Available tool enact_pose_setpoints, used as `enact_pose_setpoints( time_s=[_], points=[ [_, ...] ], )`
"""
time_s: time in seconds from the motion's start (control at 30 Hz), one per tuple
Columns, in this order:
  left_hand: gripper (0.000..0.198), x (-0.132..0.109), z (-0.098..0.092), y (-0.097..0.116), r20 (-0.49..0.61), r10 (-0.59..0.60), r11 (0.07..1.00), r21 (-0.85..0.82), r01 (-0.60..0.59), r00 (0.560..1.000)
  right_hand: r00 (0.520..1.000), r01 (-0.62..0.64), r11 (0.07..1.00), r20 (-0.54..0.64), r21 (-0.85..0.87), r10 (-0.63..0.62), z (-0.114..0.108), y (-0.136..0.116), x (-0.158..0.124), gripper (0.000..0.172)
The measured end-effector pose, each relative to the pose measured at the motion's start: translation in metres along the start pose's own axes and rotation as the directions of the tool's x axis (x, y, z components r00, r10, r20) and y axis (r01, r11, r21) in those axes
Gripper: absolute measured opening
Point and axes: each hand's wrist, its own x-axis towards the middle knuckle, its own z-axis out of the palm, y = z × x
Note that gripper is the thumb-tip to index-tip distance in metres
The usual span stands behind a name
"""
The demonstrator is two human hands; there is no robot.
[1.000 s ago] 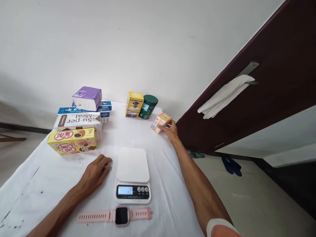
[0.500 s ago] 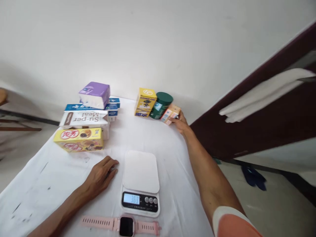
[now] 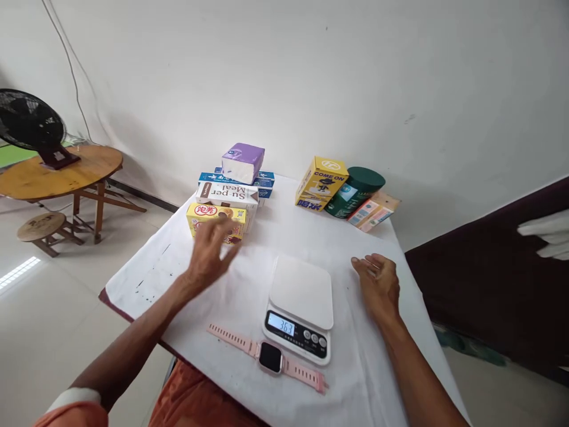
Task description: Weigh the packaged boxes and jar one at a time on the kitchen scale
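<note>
Yellow box just beyond left hand, loosely spread; right hand empty, half-curled.

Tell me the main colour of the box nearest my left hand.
The box is mainly yellow, clearest in the head view.

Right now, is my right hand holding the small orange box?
No, the small orange box is beside the green canister, apart from your right hand.
</note>
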Motion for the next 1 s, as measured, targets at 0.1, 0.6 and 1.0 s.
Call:
enact_pose_setpoints(
  time_s=[0.1, 0.6, 1.0],
  points=[
    [0.1, 0.022, -0.024, -0.032, -0.211, -0.161, 0.984, 0.046, 0.174, 0.964, 1.0, 0.007, 0.999, 0.02, 0.05, -0.008, -0.004, -0.003, -0.036, 0.06],
    [0.07, -0.01, -0.034, -0.045, 0.079, -0.505, 0.775, -0.398, 0.491, 0.86, 0.974, 0.223, 0.972, -0.041, 0.07, -0.221, 0.02, 0.0, -0.057, 0.031],
    [0.061, 0.016, 0.008, 0.083, 0.329, -0.191, 0.529, -0.759, 0.379, 0.925, 0.977, 0.213, 0.971, -0.044, 0.11, -0.209, 0.02, -0.005, -0.051, 0.018]
  ],
)
